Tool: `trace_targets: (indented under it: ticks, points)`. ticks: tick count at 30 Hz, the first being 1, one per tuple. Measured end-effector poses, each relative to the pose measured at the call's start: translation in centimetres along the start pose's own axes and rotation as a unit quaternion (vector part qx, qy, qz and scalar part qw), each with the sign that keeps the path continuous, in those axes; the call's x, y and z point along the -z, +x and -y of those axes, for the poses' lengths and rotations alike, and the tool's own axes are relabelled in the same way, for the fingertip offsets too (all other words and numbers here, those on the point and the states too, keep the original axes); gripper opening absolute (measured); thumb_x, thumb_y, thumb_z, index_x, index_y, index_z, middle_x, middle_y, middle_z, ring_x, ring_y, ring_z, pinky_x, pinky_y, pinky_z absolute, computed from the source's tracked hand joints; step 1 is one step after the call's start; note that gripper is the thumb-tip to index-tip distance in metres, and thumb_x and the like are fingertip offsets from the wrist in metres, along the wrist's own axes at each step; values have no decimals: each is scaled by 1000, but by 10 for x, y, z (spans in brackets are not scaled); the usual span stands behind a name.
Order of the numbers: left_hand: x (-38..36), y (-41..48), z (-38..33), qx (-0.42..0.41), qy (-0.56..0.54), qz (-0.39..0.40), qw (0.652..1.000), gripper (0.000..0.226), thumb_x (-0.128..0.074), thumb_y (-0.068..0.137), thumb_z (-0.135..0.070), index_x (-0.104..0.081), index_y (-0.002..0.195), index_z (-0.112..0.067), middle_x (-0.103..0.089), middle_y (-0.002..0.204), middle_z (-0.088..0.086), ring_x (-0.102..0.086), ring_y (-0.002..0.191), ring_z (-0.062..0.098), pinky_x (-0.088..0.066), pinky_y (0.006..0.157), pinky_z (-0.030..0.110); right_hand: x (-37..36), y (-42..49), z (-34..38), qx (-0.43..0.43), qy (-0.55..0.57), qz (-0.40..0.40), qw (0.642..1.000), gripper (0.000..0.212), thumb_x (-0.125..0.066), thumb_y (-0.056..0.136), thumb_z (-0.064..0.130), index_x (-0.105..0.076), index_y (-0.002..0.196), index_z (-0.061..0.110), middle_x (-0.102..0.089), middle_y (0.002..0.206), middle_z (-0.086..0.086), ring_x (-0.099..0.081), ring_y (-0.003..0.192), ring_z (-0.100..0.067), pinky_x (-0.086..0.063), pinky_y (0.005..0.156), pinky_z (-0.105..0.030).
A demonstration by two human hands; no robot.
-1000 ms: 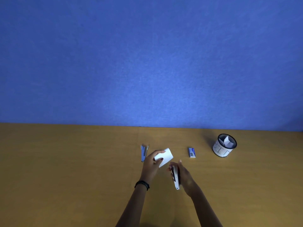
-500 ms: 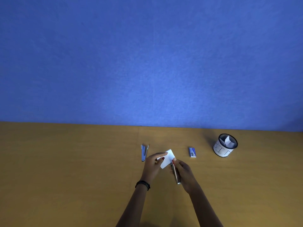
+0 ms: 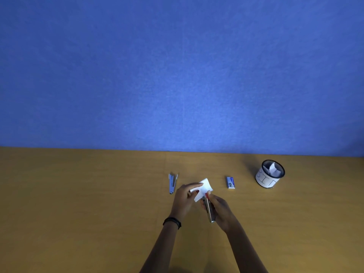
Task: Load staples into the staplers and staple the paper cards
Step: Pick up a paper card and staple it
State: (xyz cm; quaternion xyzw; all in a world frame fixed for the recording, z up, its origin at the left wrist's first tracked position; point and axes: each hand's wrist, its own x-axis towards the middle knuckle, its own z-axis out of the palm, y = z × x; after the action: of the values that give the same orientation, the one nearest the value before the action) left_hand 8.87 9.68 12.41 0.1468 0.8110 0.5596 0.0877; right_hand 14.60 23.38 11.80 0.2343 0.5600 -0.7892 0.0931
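Two staplers are in view, and only one is in use. A silver stapler (image 3: 209,211) is gripped in the right hand (image 3: 221,210), whose fingers are curled round its body, and its nose is brought against the near edge of a white paper card (image 3: 204,186). The card is pinched between the thumb and fingers of the left hand (image 3: 185,198) and held just above the bench (image 3: 78,203), near its middle. Whether a staple has been driven through this card cannot be told, as the stapler's mouth is too small and partly hidden. This stapler is judged to be loaded, since it is being put to the card. The blue stapler (image 3: 172,183) lies on the bench just left of the hands, apparently hinged open at its far end, so its loading is judged not yet done. A small staple box (image 3: 230,182) is set to the right of the card. Further right a round bin (image 3: 264,180) is seen with white paper (image 3: 273,168) inside, possibly cards already finished.
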Motion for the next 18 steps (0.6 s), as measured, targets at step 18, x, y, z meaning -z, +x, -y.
trace_targets:
  ticks: [18]
  points:
    - [1, -2, -1, 7, 34, 79, 996, 40, -54, 88, -2, -66, 116, -28, -63, 109, -14, -58, 96, 11, -44, 73, 16, -2, -2, 5, -10, -1, 4, 1000, 42, -55, 90, 35, -68, 102, -3, -68, 101, -26, -65, 88, -33, -53, 76, -38]
